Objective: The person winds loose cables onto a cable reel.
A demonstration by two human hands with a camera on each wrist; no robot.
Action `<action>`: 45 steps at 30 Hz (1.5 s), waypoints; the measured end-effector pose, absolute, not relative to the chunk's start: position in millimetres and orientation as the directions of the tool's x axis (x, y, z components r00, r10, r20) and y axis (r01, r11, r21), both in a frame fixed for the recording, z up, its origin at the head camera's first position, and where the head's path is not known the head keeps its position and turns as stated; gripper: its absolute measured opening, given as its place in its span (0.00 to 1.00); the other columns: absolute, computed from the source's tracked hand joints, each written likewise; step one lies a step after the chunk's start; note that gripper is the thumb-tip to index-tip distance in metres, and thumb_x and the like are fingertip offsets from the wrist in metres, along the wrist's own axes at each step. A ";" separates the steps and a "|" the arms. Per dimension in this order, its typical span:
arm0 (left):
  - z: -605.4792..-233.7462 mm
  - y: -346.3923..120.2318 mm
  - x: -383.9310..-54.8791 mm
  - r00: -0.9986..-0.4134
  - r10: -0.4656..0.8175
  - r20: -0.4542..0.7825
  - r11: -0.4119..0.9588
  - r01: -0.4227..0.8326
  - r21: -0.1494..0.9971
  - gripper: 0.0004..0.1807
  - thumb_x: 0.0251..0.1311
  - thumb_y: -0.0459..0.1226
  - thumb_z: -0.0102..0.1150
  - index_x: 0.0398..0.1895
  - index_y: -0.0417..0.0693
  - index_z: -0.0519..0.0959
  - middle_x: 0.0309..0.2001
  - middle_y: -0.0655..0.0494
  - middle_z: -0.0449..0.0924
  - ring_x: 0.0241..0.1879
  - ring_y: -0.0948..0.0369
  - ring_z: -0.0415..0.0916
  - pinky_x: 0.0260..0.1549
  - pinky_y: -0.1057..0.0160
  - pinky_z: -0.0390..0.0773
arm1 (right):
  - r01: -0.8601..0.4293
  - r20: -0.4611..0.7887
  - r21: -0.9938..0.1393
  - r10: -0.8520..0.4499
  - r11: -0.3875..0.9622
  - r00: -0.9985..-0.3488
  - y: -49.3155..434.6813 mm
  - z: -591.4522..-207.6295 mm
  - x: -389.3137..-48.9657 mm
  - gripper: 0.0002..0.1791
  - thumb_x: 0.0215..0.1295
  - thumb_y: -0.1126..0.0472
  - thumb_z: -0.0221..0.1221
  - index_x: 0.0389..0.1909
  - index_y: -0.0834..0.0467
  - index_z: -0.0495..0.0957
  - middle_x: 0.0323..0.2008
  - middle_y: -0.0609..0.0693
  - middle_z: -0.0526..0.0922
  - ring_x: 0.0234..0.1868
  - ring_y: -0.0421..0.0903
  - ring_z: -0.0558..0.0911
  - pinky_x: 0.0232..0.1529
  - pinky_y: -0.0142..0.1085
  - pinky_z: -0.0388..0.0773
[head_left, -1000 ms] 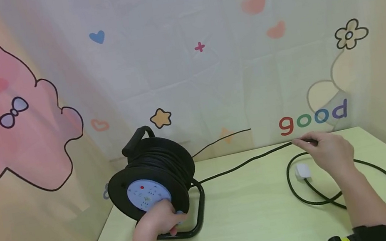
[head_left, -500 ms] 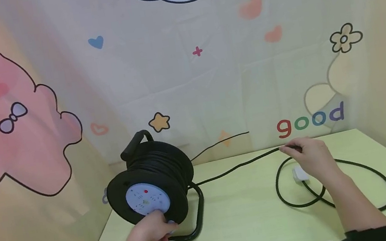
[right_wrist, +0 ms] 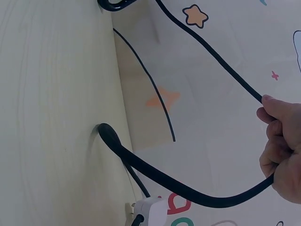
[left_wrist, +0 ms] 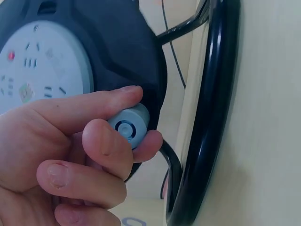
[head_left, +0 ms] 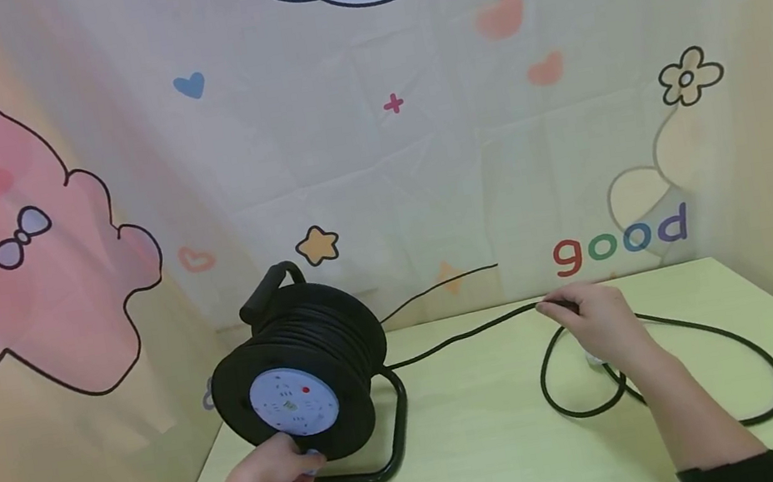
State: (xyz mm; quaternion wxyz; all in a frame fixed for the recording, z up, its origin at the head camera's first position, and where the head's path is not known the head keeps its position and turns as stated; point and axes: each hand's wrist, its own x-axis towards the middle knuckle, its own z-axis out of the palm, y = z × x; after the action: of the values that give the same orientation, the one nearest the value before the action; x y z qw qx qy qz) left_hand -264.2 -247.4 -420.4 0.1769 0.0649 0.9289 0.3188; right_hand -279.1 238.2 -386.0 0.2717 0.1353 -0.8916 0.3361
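A black cable reel [head_left: 232,392] stands on the left of the table, with black cable wound round its drum. Its front carries a pale round socket panel [head_left: 294,401] with a red button. My left hand [head_left: 259,472] pinches the grey crank knob [left_wrist: 129,126] low on the reel's front flange; the left wrist view shows fingers and thumb curled about it. My right hand [head_left: 601,325] grips the black cable [head_left: 462,337], which runs fairly straight from there to the reel. Beyond that hand the cable loops on the table towards a white plug [right_wrist: 151,210], mostly covered by the hand in the head view.
A bent black tube stand [head_left: 402,415] holds up the reel, and a black carrying handle [head_left: 266,294] tops it. The pale table [head_left: 494,443] meets a printed curtain [head_left: 420,168] behind. A thin dark line [head_left: 439,286] shows on the curtain.
The reel's front panel has turned clockwise, carrying the red button right and down. My left hand has moved down and left with the knob. My right hand has come left with the cable.
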 end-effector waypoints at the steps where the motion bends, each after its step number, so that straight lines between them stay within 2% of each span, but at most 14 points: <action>1: -420.7 -250.3 -264.3 -0.929 0.232 -0.287 0.784 0.005 0.621 0.21 0.61 0.44 0.57 0.12 0.44 0.75 0.11 0.58 0.72 0.09 0.66 0.54 0.08 0.69 0.55 | -0.424 0.569 -0.527 -0.065 0.737 -0.820 235.9 -386.2 -278.9 0.09 0.65 0.53 0.61 0.36 0.55 0.84 0.31 0.48 0.84 0.33 0.45 0.77 0.35 0.45 0.76; 9: -421.6 -273.3 -266.7 -0.946 0.194 -0.258 0.746 -0.028 0.665 0.23 0.62 0.45 0.57 0.11 0.44 0.73 0.11 0.57 0.71 0.10 0.65 0.54 0.09 0.69 0.54 | -0.434 0.558 -0.552 -0.072 0.712 -0.827 216.4 -386.1 -281.1 0.09 0.65 0.53 0.61 0.37 0.54 0.84 0.30 0.45 0.83 0.32 0.44 0.76 0.34 0.43 0.75; 19: -418.3 -292.9 -265.8 -0.984 0.059 -0.166 0.684 -0.082 0.725 0.21 0.60 0.43 0.60 0.12 0.42 0.74 0.12 0.55 0.73 0.09 0.64 0.60 0.09 0.67 0.64 | -0.476 0.564 -0.594 -0.085 0.649 -0.821 189.7 -388.1 -285.3 0.06 0.64 0.56 0.62 0.36 0.53 0.84 0.31 0.45 0.83 0.32 0.42 0.77 0.34 0.43 0.76; 24: -417.9 -299.8 -267.5 -0.988 -0.036 -0.147 0.620 -0.138 0.772 0.18 0.60 0.41 0.60 0.17 0.38 0.76 0.13 0.53 0.74 0.11 0.63 0.66 0.12 0.65 0.72 | -0.485 0.558 -0.614 -0.093 0.623 -0.825 176.4 -387.3 -285.2 0.05 0.63 0.57 0.63 0.36 0.53 0.85 0.30 0.44 0.83 0.32 0.42 0.76 0.34 0.43 0.76; 29: -414.7 -306.3 -268.8 -0.982 -0.135 -0.132 0.559 -0.185 0.809 0.18 0.60 0.44 0.61 0.22 0.37 0.78 0.15 0.51 0.75 0.13 0.61 0.68 0.15 0.64 0.75 | -0.492 0.546 -0.632 -0.108 0.599 -0.831 163.0 -388.7 -287.0 0.03 0.63 0.58 0.62 0.34 0.51 0.84 0.28 0.42 0.81 0.30 0.42 0.76 0.33 0.41 0.75; 36: -408.2 -312.1 -268.0 -0.980 -0.180 -0.082 0.467 -0.158 0.870 0.20 0.59 0.46 0.62 0.21 0.38 0.73 0.15 0.53 0.75 0.12 0.62 0.68 0.17 0.63 0.77 | -0.501 0.546 -0.652 -0.106 0.569 -0.831 145.6 -391.0 -290.1 0.03 0.63 0.58 0.63 0.33 0.51 0.84 0.29 0.44 0.82 0.30 0.42 0.76 0.32 0.41 0.76; 45: -395.1 -313.0 -266.4 -0.966 -0.254 -0.058 0.346 -0.147 0.927 0.20 0.61 0.46 0.61 0.29 0.33 0.78 0.15 0.55 0.74 0.12 0.63 0.66 0.18 0.65 0.77 | -0.511 0.541 -0.661 -0.121 0.549 -0.832 127.1 -394.0 -293.3 0.04 0.63 0.58 0.63 0.34 0.53 0.85 0.30 0.42 0.83 0.30 0.40 0.77 0.33 0.41 0.77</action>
State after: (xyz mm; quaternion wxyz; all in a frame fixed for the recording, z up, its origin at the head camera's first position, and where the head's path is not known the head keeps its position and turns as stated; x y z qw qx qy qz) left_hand -266.4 -313.0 -395.1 -0.0479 -0.1222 0.8191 0.5585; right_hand -293.3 127.1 -394.0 0.2226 0.1855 -0.8515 0.4369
